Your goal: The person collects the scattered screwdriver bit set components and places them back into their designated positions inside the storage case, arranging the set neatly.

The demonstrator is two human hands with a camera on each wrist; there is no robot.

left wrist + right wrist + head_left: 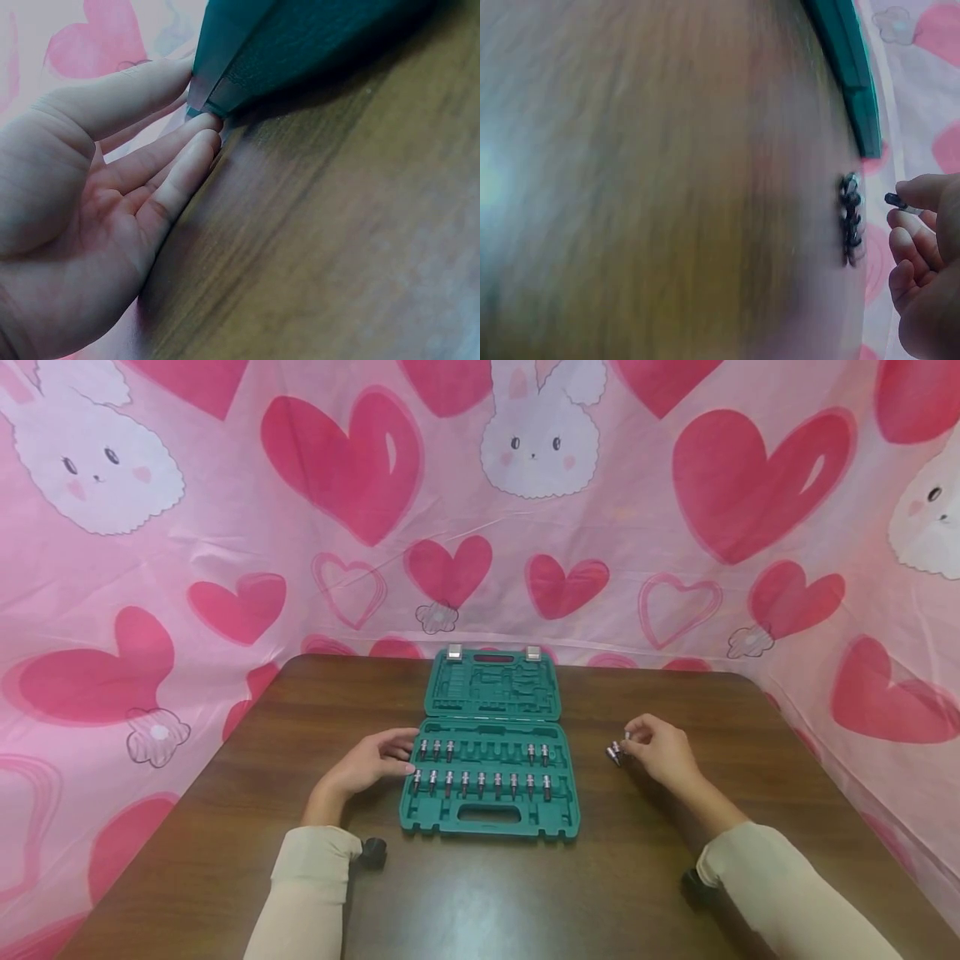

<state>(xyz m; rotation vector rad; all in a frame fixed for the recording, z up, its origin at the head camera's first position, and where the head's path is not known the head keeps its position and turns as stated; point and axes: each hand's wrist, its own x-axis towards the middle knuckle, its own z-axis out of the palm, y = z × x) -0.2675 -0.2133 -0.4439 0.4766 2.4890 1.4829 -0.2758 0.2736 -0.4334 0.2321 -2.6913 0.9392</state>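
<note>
A green plastic case (431, 817) lies opened out on the table, with two rows of chrome bit sockets (497, 786) in its near half. My left hand (367, 768) is at the case's left side, thumb touching its edge and the other fingers loosely extended beside it. To the right of the case, my right hand (663, 752) pinches a small bit socket (897, 201) between thumb and fingers, above the table. Close under that hand, several loose bit sockets (614, 755) lie side by side on the wood.
The case lid (492, 708) lies back at the far side, its moulded recesses bare and two silver latches (533, 653) at its far edge. The back row has vacant slots in the middle. A pink heart-print cloth (517, 527) stands around the brown table (465, 902).
</note>
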